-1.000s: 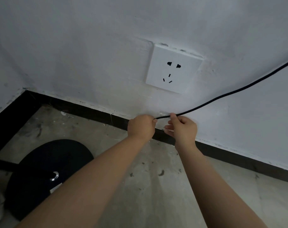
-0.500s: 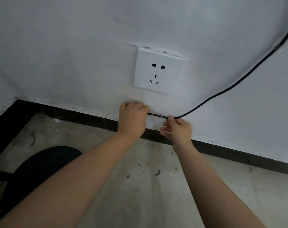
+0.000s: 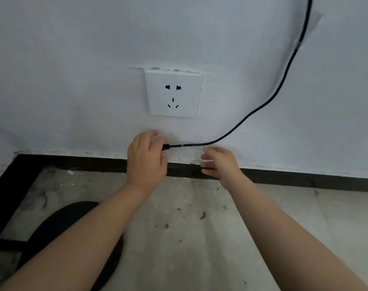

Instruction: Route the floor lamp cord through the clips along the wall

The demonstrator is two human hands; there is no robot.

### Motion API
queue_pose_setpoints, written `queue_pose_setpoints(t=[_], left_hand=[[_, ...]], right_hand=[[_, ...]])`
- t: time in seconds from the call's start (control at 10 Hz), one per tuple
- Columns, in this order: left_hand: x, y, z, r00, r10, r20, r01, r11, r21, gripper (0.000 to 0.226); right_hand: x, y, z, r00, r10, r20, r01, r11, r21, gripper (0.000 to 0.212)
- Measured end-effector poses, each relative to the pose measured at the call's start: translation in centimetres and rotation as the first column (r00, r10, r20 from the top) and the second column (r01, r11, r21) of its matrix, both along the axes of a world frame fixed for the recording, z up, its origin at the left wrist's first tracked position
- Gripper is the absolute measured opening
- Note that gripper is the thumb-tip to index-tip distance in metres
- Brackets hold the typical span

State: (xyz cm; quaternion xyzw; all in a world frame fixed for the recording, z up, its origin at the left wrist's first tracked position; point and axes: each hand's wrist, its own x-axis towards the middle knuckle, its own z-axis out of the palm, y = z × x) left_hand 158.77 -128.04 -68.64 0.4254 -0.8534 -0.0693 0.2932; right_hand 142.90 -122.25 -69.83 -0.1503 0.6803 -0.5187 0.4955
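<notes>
The black lamp cord (image 3: 262,106) comes down the white wall from the upper right, curves, and runs level just above the skirting. It passes a clear clip (image 3: 184,144) under the socket and another clear clip (image 3: 299,44) high on the right. My left hand (image 3: 146,158) is closed around the cord's thicker end, left of the low clip. My right hand (image 3: 219,163) hovers just below the cord with fingers spread, touching nothing.
A white wall socket (image 3: 173,93) sits above my hands, nothing plugged in. A black skirting strip (image 3: 294,178) lines the wall's foot. The round black lamp base (image 3: 59,225) rests on the dusty concrete floor at lower left.
My right hand has let go of the cord and opened below it. The cord now lies level in the low clip. My view has shifted, bringing the upper right clip into sight.
</notes>
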Motion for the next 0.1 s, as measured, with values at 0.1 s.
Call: queue_pose_setpoints(t=[0.1], left_hand=[[-0.22,-0.55,1.6,1.0,-0.009,0.002,0.009,0.994,-0.11,0.035]], right_hand=[[-0.03,0.65,1.02,0.99,0.097,-0.101,-0.087,0.992,0.096,0.015]])
